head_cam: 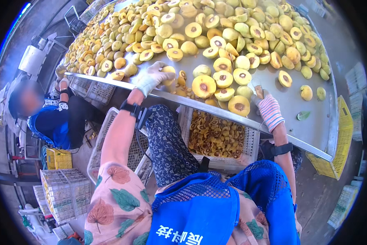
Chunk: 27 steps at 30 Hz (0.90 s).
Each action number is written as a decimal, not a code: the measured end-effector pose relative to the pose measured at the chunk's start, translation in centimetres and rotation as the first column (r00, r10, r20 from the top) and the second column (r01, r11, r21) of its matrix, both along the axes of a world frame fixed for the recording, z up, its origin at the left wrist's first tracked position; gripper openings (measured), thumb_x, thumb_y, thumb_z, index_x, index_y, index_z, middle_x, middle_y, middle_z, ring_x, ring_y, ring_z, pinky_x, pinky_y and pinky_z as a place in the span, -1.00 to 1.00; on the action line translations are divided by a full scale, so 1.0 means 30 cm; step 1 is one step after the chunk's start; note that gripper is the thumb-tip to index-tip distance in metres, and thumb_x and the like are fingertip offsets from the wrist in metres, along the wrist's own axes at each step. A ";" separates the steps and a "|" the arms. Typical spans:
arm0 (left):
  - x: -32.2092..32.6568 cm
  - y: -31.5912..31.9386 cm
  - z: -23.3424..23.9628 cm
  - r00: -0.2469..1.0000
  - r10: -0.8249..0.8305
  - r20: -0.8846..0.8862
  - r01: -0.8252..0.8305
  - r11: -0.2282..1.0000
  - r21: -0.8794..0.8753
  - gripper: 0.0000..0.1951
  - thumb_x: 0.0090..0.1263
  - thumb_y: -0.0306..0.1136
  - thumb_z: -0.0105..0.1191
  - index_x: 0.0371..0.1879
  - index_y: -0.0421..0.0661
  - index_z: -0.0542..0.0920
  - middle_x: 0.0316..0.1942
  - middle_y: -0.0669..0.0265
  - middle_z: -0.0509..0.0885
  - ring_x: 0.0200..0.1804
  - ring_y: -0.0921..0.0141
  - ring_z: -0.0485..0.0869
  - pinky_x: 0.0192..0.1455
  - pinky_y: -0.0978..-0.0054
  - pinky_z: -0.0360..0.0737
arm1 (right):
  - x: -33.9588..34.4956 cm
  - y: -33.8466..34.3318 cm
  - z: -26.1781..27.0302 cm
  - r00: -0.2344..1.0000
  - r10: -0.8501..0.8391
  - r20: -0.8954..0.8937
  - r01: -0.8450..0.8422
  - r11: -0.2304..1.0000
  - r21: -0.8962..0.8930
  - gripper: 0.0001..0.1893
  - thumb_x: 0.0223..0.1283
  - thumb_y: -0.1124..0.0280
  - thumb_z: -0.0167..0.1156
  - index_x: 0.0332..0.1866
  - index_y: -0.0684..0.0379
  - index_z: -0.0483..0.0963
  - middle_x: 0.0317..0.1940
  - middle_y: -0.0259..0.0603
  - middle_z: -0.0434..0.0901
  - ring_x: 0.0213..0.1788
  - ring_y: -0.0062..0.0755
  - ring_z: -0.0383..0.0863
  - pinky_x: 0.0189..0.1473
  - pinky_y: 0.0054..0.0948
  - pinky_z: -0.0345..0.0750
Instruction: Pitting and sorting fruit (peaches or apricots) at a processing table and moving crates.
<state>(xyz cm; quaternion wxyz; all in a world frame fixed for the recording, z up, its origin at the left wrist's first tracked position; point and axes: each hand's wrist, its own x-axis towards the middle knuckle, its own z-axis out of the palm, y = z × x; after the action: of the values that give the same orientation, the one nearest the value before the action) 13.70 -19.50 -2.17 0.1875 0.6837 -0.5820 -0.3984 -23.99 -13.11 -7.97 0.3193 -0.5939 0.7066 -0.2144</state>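
A metal table (pixel 312 122) bears a large heap of halved yellow stone fruit (pixel 193 29), many with brown pits or pit hollows showing. My left hand (pixel 152 76), in a pale glove, grips a yellow fruit piece (pixel 168 75) near the table's front edge. To the right, my right hand (pixel 266 105), in a striped glove, is closed around the wooden handle (pixel 258 92) of a small tool with a short metal blade. Between the hands lie several cut halves (pixel 204 86), cut faces up. Small brown and yellow scraps (pixel 182 79) lie beside my left hand.
Below the table edge stands a pale plastic crate (pixel 250 144) of fruit scraps. An empty-looking crate (pixel 110 131) is at left, a yellow crate (pixel 344 137) at right. A co-worker (pixel 61 119) sits at far left by the same table. Stacked white crates (pixel 67 193) stand lower left.
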 end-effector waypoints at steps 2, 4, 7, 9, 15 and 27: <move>0.016 0.029 0.006 0.910 0.012 -0.414 -0.013 1.000 0.001 -0.57 0.13 -0.05 0.15 -0.12 -0.07 0.49 -0.31 0.30 0.60 -0.36 0.46 0.57 -0.41 0.59 0.48 | -0.027 -0.016 -0.024 0.994 -0.052 -0.094 0.037 0.988 -0.151 -0.53 0.05 0.05 0.15 -0.15 0.30 0.41 -0.49 0.17 0.56 -0.36 0.12 0.58 -0.28 -0.18 0.52; 0.007 0.097 0.023 0.488 0.039 -0.872 0.036 0.997 0.065 -0.65 0.31 -0.04 -0.03 -0.14 -0.06 0.48 -0.32 0.32 0.59 -0.38 0.45 0.57 -0.45 0.55 0.47 | -0.076 -0.036 -0.089 0.919 -0.241 -0.312 0.086 0.896 -0.436 -0.59 0.00 0.09 0.20 -0.25 0.27 0.46 -0.55 0.13 0.55 -0.40 0.09 0.59 -0.31 -0.20 0.53; -0.047 0.222 0.001 0.148 0.111 -0.983 0.148 0.980 0.133 -0.59 0.34 0.06 -0.14 -0.07 -0.01 0.46 -0.25 0.25 0.60 -0.35 0.32 0.56 -0.39 0.42 0.45 | -0.075 0.003 -0.009 0.848 -0.379 -0.371 0.152 0.844 -0.514 -0.69 0.08 0.16 0.15 -0.24 0.22 0.49 -0.53 0.05 0.57 -0.40 0.04 0.59 -0.34 -0.22 0.54; -0.111 0.331 0.012 0.012 0.149 -0.989 0.217 0.965 0.148 -0.48 0.36 0.15 -0.31 0.01 -0.03 0.41 -0.11 0.09 0.54 -0.20 0.25 0.52 -0.34 0.43 0.44 | 0.011 0.134 0.173 0.937 -0.284 -0.204 0.135 0.832 -0.539 -0.73 0.09 0.22 0.15 -0.21 0.20 0.49 -0.48 0.01 0.58 -0.40 0.00 0.60 -0.34 -0.24 0.55; -0.343 0.542 -0.018 -0.323 0.412 -0.852 0.187 0.910 0.369 -0.38 0.33 0.17 -0.24 0.09 -0.17 0.37 -0.04 0.03 0.50 -0.15 0.12 0.51 -0.14 0.27 0.52 | 0.240 0.422 0.220 0.930 0.329 -0.165 -0.364 0.892 -0.269 -0.81 0.08 0.41 0.12 -0.17 0.08 0.50 -0.16 0.03 0.49 -0.29 -0.11 0.59 -0.31 -0.31 0.57; -0.533 0.629 -0.111 -0.095 0.285 -0.954 -0.103 0.950 0.294 -0.41 0.39 0.08 -0.25 0.13 -0.24 0.33 0.08 0.06 0.46 0.13 0.22 0.43 0.25 0.29 0.31 | 0.218 0.564 0.118 0.880 0.391 -0.269 -0.472 0.784 -0.404 -0.76 0.22 0.24 0.03 -0.03 -0.16 0.50 -0.28 -0.01 0.39 -0.42 -0.02 0.57 -0.42 -0.22 0.55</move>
<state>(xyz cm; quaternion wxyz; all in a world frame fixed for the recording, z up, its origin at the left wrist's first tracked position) -2.30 -0.62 -5.51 0.5626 0.2649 -0.1298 -0.7724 -17.44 3.81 -4.42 0.1488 -0.8143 0.5051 -0.2441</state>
